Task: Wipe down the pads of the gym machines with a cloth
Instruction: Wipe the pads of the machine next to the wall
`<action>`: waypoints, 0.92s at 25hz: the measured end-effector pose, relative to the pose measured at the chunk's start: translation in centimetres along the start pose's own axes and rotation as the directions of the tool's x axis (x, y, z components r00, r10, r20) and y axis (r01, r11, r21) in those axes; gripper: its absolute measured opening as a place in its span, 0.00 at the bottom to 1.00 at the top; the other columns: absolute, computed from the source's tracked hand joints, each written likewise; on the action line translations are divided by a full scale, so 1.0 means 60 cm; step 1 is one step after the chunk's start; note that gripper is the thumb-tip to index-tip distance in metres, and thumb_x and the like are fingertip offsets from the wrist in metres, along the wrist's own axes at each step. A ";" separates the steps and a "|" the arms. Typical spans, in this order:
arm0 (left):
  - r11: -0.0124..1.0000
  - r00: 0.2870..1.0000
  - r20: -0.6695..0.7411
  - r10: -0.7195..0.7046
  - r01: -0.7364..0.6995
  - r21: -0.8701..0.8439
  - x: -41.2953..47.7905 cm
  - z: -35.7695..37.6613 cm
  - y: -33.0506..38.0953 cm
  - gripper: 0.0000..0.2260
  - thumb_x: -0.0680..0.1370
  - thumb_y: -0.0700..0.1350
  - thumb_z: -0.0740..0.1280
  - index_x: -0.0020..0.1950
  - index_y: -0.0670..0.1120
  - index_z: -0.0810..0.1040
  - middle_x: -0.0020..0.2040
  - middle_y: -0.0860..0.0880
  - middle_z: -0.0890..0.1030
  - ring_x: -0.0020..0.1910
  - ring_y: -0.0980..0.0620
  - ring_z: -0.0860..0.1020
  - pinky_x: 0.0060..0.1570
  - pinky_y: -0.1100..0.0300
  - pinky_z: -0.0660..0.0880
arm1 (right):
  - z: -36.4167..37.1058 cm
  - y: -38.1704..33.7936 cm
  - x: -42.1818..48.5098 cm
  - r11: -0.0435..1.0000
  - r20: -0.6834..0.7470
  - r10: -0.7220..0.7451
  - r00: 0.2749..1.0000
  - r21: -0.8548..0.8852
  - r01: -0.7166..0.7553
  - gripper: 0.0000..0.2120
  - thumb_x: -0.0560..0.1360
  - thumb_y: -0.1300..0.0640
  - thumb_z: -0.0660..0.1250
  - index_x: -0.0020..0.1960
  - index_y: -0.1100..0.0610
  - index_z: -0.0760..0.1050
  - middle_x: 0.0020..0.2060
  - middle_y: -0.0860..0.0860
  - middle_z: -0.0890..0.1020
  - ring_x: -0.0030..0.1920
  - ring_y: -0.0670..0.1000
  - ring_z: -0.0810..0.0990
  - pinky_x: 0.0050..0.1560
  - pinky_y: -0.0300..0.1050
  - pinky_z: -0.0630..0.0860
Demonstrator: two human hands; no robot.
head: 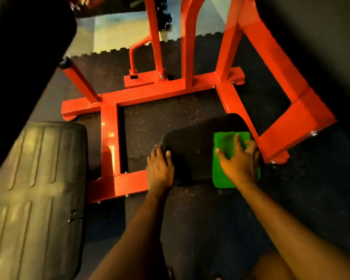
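Note:
A black seat pad [192, 150] of an orange gym machine sits low in the middle of the view. A green cloth [224, 142] lies flat on the pad's right part. My right hand [238, 160] presses down on the cloth with its fingers spread and straight. At the pad's left edge my left hand [160, 168] grips the rim, the thumb on top and the fingers curled over the side.
The orange steel frame [150, 93] surrounds the pad, with a sloping beam [291, 110] close on the right. A ribbed dark pad [36, 195] stands at the left and a large black pad [24, 47] looms at the upper left. Speckled rubber floor mats [166, 118] lie below.

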State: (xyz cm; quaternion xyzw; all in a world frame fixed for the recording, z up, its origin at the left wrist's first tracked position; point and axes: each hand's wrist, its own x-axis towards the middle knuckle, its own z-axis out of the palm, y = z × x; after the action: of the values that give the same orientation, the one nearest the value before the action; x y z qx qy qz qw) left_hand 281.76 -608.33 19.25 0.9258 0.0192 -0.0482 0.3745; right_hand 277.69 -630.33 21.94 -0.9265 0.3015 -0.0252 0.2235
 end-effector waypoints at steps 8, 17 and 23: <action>0.988 0.946 -0.322 0.043 -0.088 -0.129 0.015 0.129 -0.048 0.25 0.85 0.52 0.51 0.78 0.42 0.65 0.79 0.45 0.62 0.76 0.46 0.62 0.74 0.56 0.56 | 0.117 0.070 0.058 0.929 -0.175 -0.212 0.962 -0.341 0.143 0.42 0.70 0.19 0.43 0.78 0.37 0.57 0.81 0.51 0.56 0.80 0.61 0.53 0.70 0.69 0.58; 0.974 0.966 -0.255 -0.042 -0.018 -0.227 0.021 0.086 -0.028 0.20 0.85 0.50 0.53 0.70 0.39 0.72 0.71 0.39 0.71 0.68 0.38 0.70 0.68 0.46 0.65 | 0.092 0.095 0.029 0.978 -0.197 -0.014 0.980 -0.207 -0.028 0.32 0.77 0.38 0.61 0.79 0.44 0.61 0.82 0.51 0.52 0.80 0.62 0.50 0.73 0.67 0.58; 0.983 0.972 -0.236 -0.015 -0.029 -0.182 0.011 0.104 -0.042 0.20 0.86 0.50 0.53 0.77 0.45 0.66 0.78 0.45 0.64 0.73 0.41 0.66 0.70 0.46 0.63 | 0.103 0.077 0.036 0.990 -0.231 -0.018 0.973 -0.141 -0.015 0.33 0.77 0.40 0.61 0.80 0.44 0.56 0.82 0.50 0.53 0.80 0.61 0.54 0.72 0.67 0.59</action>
State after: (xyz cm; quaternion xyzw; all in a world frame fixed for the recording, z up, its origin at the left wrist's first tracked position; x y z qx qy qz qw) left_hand 281.77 -610.85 12.98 0.8864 0.0646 0.0655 0.4538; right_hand 278.04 -632.39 14.21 -0.9310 0.3260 -0.1118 0.1201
